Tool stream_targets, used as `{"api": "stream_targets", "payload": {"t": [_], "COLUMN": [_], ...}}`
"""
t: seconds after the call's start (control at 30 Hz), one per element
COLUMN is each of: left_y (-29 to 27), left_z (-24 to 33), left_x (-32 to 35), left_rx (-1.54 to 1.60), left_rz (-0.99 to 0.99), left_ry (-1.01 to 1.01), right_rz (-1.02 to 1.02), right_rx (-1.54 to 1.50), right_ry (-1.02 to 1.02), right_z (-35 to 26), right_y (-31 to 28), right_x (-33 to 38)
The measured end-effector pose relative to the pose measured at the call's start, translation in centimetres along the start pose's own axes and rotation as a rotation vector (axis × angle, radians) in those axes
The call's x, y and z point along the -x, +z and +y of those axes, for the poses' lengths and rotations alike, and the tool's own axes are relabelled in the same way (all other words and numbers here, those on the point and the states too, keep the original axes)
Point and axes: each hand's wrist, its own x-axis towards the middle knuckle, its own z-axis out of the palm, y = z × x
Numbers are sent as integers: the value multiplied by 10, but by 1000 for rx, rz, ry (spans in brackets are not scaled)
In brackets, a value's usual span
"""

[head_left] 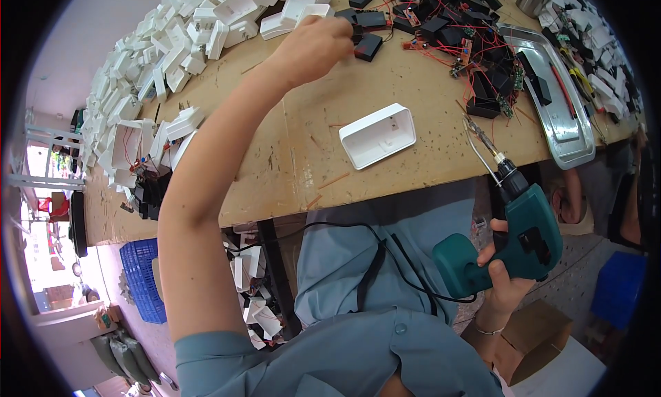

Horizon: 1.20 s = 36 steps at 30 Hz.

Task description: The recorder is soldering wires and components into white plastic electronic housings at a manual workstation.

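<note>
A person in grey-blue works at a cardboard-topped table, left hand (320, 46) stretched to the upper centre of the frame among black cases (482, 60) strung with red wires and circuit boards. The fingertips are hidden there, so whether they grasp one cannot be told. At right, the right hand (506, 283) is clenched around a teal pistol-shaped tool (533, 225), its metal tip angled up over the table edge, presumably to keep it clear of the lap, where a black cord (330, 223) trails. In the frame's centre lies a single white case (377, 135), open side up and set apart from the white heap (186, 36) at upper left, probably to leave its hollow within easy reach; small fittings show inside. A metal tray (571, 146) at upper right carries a black case and a slim red stick, perhaps corralled there so they stay out of the tangle. A blue basket (143, 280) stands at lower left, a cardboard box (544, 338) at lower right; their contents cannot be made out.
</note>
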Motion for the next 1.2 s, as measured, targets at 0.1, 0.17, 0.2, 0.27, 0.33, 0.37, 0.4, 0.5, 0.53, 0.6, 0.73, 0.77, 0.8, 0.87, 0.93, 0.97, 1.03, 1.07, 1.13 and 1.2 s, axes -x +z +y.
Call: {"api": "stream_targets", "payload": {"t": [0.1,0.17,0.2,0.27,0.33,0.37,0.4,0.5,0.53,0.6,0.73,0.77,0.8,0.87,0.93,0.97,1.03,1.07,1.13,1.2], "left_y": [-1,-10,-12,-31,-56,-66,-72,-94,-97,-99,-81,-77,-75,-74,-73,-73,-73,-70,-71,-71], "left_z": [-7,-22,-26,-30,-16,-8,-9,9,20,43,91,104,117,142,154,159,169,173,176,179], "left_x": [-3,-5,-6,-14,-15,-14,-8,17,23,38,63,65,65,61,63,64,60,60,60,61], "left_rx": [383,1073,1070,1347,1405,1463,1455,1525,1526,1211,1052,1041,1031,1164,1301,1316,1363,1367,1373,1372], "left_rz": [463,945,947,1147,1190,1227,1333,1277,1280,981,640,545,450,411,316,308,333,342,313,289], "left_ry": [-352,-849,-850,-942,-855,-769,-726,-604,-604,-918,-826,-769,-711,-764,-779,-787,-764,-774,-770,-765], "right_rz": [21,21,33,38,10,12,11,5,10,-14,-76,-81,-163,-304,-335,-365,-397,-438,-439,-460], "right_rx": [8,18,-2,-21,-34,-34,-28,-28,-33,-47,-204,-201,-353,-603,-691,-780,-813,-852,-823,-771], "right_ry": [10,19,19,15,-16,-16,-16,-18,-27,-36,-10,7,54,146,204,244,300,341,334,331], "right_z": [-2,-2,1,2,1,1,1,-1,-1,-1,5,6,8,16,20,21,25,27,30,31], "right_y": [0,0,1,1,0,1,1,4,4,4,8,11,14,23,45,56,71,76,86,87], "right_x": [-2,-4,-4,-6,-6,-5,-5,-1,-1,-2,-4,-5,-8,-14,-20,-21,-26,-27,-29,-31]}}
